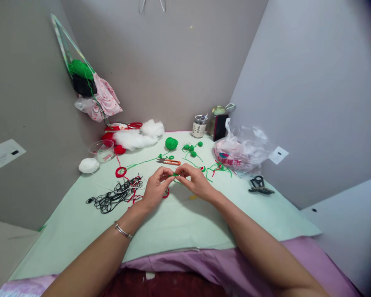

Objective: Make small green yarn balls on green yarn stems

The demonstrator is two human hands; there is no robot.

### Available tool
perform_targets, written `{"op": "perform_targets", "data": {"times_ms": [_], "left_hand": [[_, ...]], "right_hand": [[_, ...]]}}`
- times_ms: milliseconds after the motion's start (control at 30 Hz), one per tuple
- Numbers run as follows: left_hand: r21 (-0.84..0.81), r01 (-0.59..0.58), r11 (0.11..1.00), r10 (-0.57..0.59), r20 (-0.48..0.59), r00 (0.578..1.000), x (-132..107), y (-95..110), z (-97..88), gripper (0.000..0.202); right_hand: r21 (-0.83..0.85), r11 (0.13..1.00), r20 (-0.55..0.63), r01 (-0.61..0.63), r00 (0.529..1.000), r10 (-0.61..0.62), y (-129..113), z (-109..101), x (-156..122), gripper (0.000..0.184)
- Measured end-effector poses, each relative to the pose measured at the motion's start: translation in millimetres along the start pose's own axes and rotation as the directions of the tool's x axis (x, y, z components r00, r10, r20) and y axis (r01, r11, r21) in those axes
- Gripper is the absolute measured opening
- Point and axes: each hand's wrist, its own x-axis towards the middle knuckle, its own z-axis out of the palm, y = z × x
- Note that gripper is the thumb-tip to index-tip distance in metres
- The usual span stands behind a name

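**Both hands pinched on one green strand**

Far out to the left of your hands sits a smooth white ball (88, 165), and beyond it a clear plastic bowl (102, 149) and a heap of fluffy white stuffing (136, 138). Just left of your left hand lies a loose, wiry black cord tangle (116, 196), with red yarn (121, 172) looped through it.

Your left hand (156, 185) is closed, fingertips pinching one end of a short green strand (174, 175). Your right hand (196, 181) is closed on the other end. The strand hangs between them, just above the pale green tabletop (179, 218).

You seem to be mid-way through fine fingertip work on that strand. It looks soft and thin, so it calls for a steady pinch and even tension.

Just past your fingertips lie orange-handled snips (170, 162), and further off a round green yarn ball (171, 143) and small green pompoms (190, 149). To the right are a crinkled plastic bag (239, 152) and a black clip (259, 185).
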Motion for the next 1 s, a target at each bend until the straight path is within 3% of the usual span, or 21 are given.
{"op": "perform_targets", "data": {"times_ms": [200, 333, 500, 767, 900, 1000], "left_hand": [[0.004, -0.004, 1.0, 0.005, -0.024, 1.0, -1.1, 4.6, 1.1, 0.014], [-0.026, 0.048, 0.999, -0.048, -0.015, 0.999, 0.4, 4.5, 1.7, 0.024], [-0.052, 0.159, 0.986, -0.156, 0.056, 0.986, 3.1, 3.4, -1.7, 0.023], [-0.107, 0.277, 0.955, -0.268, 0.087, 0.959, 5.2, 6.8, -4.2, 0.027], [-0.122, 0.277, 0.953, -0.268, 0.089, 0.959, 5.0, 7.1, -4.0, 0.026], [-0.125, 0.256, 0.959, -0.247, 0.085, 0.965, 5.1, 6.8, -4.5, 0.023]], "right_hand": [[0.081, 0.989, 0.0, -0.12, 0.993, 0.12, -0.9, -0.2, 2.4, 0.011], [0.081, 0.993, -0.023, -0.091, 0.995, 0.093, -5.1, -1.2, 3.0, 0.01], [0.064, 0.994, -0.024, -0.09, 0.996, 0.092, -4.4, -1.7, 3.3, 0.01], [0.238, 0.96, -0.058, -0.147, 0.985, 0.165, -1.8, -12.1, 4.7, 0.031], [0.194, 0.966, -0.052, -0.171, 0.982, 0.184, -2.9, -15.7, 5.0, 0.013], [0.091, 0.989, -0.105, -0.116, 0.987, 0.125, -4.7, -17.4, 5.2, 0.012]]}}
